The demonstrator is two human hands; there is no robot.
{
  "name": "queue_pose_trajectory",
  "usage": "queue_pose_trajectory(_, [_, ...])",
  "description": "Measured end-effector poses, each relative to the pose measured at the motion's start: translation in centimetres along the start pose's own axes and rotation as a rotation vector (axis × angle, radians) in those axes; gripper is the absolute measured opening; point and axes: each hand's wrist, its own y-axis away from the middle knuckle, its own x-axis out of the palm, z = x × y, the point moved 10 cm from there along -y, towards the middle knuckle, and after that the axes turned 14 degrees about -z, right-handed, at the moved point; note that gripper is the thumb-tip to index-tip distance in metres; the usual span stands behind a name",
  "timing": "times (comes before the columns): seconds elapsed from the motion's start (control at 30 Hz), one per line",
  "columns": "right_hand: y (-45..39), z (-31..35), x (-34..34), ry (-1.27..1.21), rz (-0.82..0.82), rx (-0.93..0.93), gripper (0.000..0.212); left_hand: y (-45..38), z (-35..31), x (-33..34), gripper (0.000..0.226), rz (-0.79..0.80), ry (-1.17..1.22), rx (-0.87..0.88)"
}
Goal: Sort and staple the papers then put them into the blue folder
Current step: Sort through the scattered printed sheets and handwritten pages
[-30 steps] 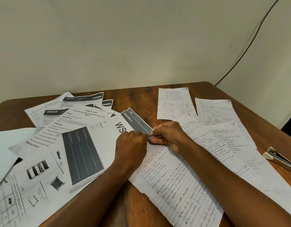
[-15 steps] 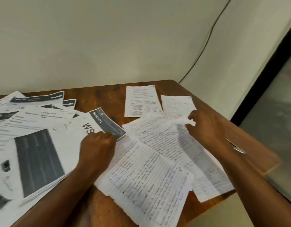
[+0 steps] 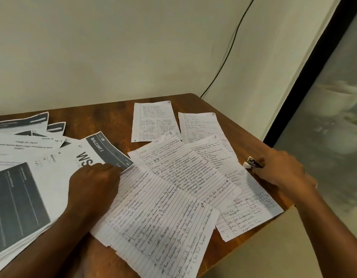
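Your right hand (image 3: 282,169) has moved since half a sec ago: back then it was over the handwritten pages, now it's out at the right edge of the table (image 3: 105,121), on the stapler (image 3: 253,163). Your fingers are curled around the stapler, gripping it. Only its metal front end pokes out past your fingers, just beside the right edge of the far-right handwritten page (image 3: 252,207).

Your left hand (image 3: 95,183) has stayed put. It's closed and presses down on the corner of the printed stack (image 3: 33,197), w/ your fingertips pinching the sheet that says "BALCONY 2" (image 3: 108,152). That stack sits on the left side of the table, w/ more printed sheets (image 3: 21,125) fanned out behind it.

Between your hands lie the lined handwritten pages, overlapping each other. One big page (image 3: 157,223) is closest to you, and its near edge hangs off the table. Another page (image 3: 181,167) lies partly under it. Two smaller handwritten pages (image 3: 153,121) sit farther back, side by side, near the wall.

A dark cable (image 3: 229,49) runs down the wall to the table's far corner. Can't see the blue folder in this view.
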Motion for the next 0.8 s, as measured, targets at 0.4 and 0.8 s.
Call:
queue_pose_trajectory(0.4, [-1.9,3.7,-1.3,0.059,-0.113,-0.066,0.026,-0.1,0.3,-0.4,0.016,-0.013,-0.013,-0.012])
queue_pose_trajectory(0.8, [0.9,25.2,-4.1,-0.271,-0.237,-0.443,0.025,-0.2,1.7,-1.6,0.017,0.002,-0.075,-0.075])
